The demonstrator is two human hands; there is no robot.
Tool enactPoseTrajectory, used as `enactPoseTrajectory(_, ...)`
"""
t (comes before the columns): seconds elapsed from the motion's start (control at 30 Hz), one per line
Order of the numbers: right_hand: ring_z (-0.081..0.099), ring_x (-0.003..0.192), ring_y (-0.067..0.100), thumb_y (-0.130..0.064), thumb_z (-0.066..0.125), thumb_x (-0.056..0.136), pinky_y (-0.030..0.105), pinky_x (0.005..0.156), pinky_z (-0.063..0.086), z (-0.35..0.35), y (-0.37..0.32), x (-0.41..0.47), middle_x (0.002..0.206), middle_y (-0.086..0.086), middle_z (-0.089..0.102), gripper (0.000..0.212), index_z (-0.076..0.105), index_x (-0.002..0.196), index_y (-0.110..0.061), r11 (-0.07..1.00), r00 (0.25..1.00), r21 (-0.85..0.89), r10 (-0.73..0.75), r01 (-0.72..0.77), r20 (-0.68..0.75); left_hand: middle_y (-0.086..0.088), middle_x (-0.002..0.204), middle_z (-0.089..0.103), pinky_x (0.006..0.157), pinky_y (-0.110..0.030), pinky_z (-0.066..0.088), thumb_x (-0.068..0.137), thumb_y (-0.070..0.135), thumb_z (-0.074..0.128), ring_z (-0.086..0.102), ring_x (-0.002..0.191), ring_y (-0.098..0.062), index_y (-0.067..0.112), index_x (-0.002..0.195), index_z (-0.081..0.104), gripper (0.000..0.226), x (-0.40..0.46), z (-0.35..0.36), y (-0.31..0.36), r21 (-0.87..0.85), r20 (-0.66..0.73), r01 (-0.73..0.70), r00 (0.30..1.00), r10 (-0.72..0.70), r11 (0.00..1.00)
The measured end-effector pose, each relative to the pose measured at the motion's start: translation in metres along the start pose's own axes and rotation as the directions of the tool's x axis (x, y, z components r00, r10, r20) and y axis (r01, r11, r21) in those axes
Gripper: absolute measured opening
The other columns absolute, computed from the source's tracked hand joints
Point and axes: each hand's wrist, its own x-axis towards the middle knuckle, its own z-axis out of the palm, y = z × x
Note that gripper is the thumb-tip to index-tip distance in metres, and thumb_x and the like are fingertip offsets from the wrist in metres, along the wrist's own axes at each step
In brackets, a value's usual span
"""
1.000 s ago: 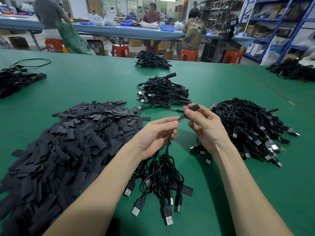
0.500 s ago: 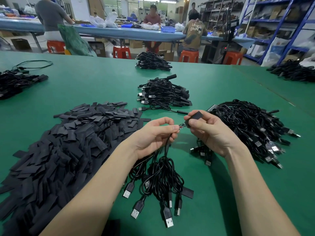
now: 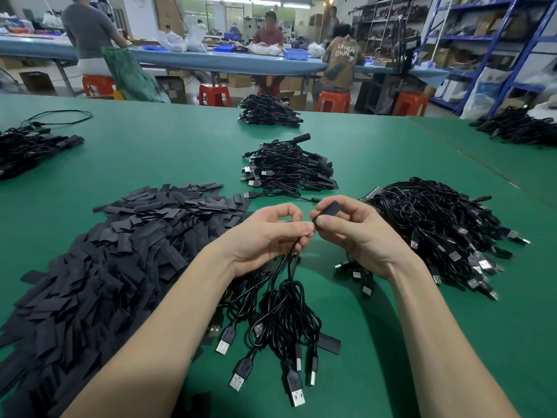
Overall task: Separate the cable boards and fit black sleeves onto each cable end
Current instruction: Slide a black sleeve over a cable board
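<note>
My left hand [image 3: 268,236] pinches the end of a thin black cable [image 3: 291,260] between thumb and forefinger. That cable hangs down into a small bunch of USB cables [image 3: 277,321] lying in front of me. My right hand [image 3: 358,233] pinches a flat black sleeve [image 3: 330,210], whose lower end meets the cable tip at my left fingertips. The cable's board end is hidden by sleeve and fingers. A big heap of loose black sleeves [image 3: 105,260] lies at my left. A large pile of cables [image 3: 437,224] lies at my right.
On the green table [image 3: 150,152] lie more cable bundles: one in the middle [image 3: 289,170], one further back [image 3: 268,111], one at the far left [image 3: 27,149], one at the far right [image 3: 518,128]. People sit at a blue bench behind. One stray sleeve [image 3: 328,342] lies near the USB plugs.
The sleeve in my right hand has slid down over the exposed board at the cable end, which no longer shows. Both hands came closer together and dropped a little.
</note>
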Motion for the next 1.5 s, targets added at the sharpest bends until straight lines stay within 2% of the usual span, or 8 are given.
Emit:
enactPoseTrajectory(0.17, 0.071, 0.080, 0.011, -0.010, 0.074, 0.074, 0.020, 0.075, 0.057, -0.002, -0.002, -0.001, 0.093, 0.005, 0.076, 0.016, 0.078, 0.085, -0.021, 0.998, 1.000, 0.061, -0.011, 0.011, -0.011, -0.004, 0.079, 0.067, 0.066, -0.020, 0.054, 0.088, 0.008, 0.072, 0.064, 0.068, -0.013, 0.012, 0.087, 0.054, 0.018, 0.002, 0.007, 0.003, 0.068, -0.057, -0.049, 0.997, 0.053, 0.996)
enactPoseTrajectory(0.27, 0.072, 0.079, 0.011, -0.014, 0.077, 0.073, 0.018, 0.073, 0.057, -0.007, -0.004, 0.000, 0.093, 0.007, 0.077, 0.013, 0.079, 0.085, -0.016, 0.995, 0.994, 0.098, -0.003, 0.014, -0.111, -0.011, 0.082, 0.072, 0.073, -0.030, 0.060, 0.089, 0.010, 0.075, 0.072, 0.073, -0.022, 0.007, 0.093, 0.060, 0.015, 0.004, 0.009, 0.008, 0.332, -0.140, -0.108, 0.977, 0.162, 0.937)
enactPoseTrajectory(0.33, 0.073, 0.077, 0.010, -0.013, 0.078, 0.073, 0.016, 0.070, 0.057, -0.009, -0.001, 0.002, 0.091, 0.008, 0.077, 0.012, 0.078, 0.086, -0.012, 0.992, 0.986, 0.125, 0.034, -0.013, -0.166, -0.013, 0.084, 0.074, 0.076, -0.034, 0.062, 0.088, 0.009, 0.077, 0.075, 0.076, -0.026, 0.006, 0.096, 0.063, 0.016, 0.003, 0.009, 0.012, 0.481, -0.122, -0.150, 0.964, 0.235, 0.864)
enactPoseTrajectory(0.63, 0.072, 0.073, 0.010, -0.013, 0.077, 0.074, 0.014, 0.068, 0.057, -0.012, 0.003, 0.006, 0.088, 0.008, 0.077, 0.014, 0.077, 0.085, -0.004, 0.977, 0.964, 0.212, 0.068, -0.012, -0.259, 0.004, 0.082, 0.078, 0.075, -0.020, 0.057, 0.082, 0.011, 0.083, 0.076, 0.076, -0.013, 0.025, 0.092, 0.078, 0.018, 0.004, 0.010, 0.007, 0.701, -0.100, -0.231, 0.905, 0.413, 0.674)
enactPoseTrajectory(0.87, 0.072, 0.075, 0.009, -0.015, 0.078, 0.073, 0.013, 0.068, 0.056, -0.011, 0.006, 0.007, 0.090, 0.008, 0.076, 0.008, 0.080, 0.078, -0.009, 0.973, 0.965, 0.229, 0.077, -0.019, -0.250, -0.002, 0.081, 0.079, 0.079, -0.031, 0.062, 0.085, 0.003, 0.079, 0.077, 0.075, -0.018, 0.011, 0.094, 0.081, 0.012, 0.007, 0.013, -0.004, 0.649, -0.124, -0.290, 0.872, 0.474, 0.703)
enactPoseTrajectory(1.0, 0.072, 0.077, 0.010, -0.014, 0.077, 0.075, 0.014, 0.068, 0.057, -0.011, 0.008, 0.007, 0.092, 0.009, 0.076, 0.019, 0.075, 0.090, -0.003, 0.973, 0.975, 0.228, 0.083, -0.034, -0.208, -0.006, 0.081, 0.078, 0.076, -0.029, 0.061, 0.085, 0.003, 0.079, 0.077, 0.075, -0.022, 0.007, 0.095, 0.080, 0.011, 0.007, 0.013, -0.006, 0.607, -0.133, -0.312, 0.867, 0.480, 0.731)
enactPoseTrajectory(1.2, 0.072, 0.076, 0.010, -0.015, 0.077, 0.076, 0.014, 0.068, 0.057, -0.010, 0.009, 0.008, 0.092, 0.009, 0.076, 0.011, 0.079, 0.084, -0.007, 0.970, 0.981, 0.239, 0.081, -0.038, -0.175, -0.010, 0.076, 0.076, 0.068, -0.024, 0.059, 0.082, 0.000, 0.080, 0.076, 0.070, -0.024, 0.006, 0.089, 0.072, 0.012, 0.009, 0.016, -0.004, 0.491, -0.169, -0.331, 0.871, 0.461, 0.806)
enactPoseTrajectory(1.5, 0.071, 0.074, 0.008, -0.016, 0.078, 0.080, 0.013, 0.068, 0.056, -0.010, 0.011, 0.007, 0.091, 0.007, 0.076, 0.015, 0.078, 0.091, -0.006, 0.986, 0.990, 0.158, 0.071, -0.051, -0.121, -0.012, 0.075, 0.076, 0.067, -0.024, 0.059, 0.082, 0.001, 0.081, 0.076, 0.069, -0.024, 0.004, 0.088, 0.071, 0.012, 0.009, 0.015, -0.006, 0.502, -0.185, -0.317, 0.869, 0.458, 0.805)
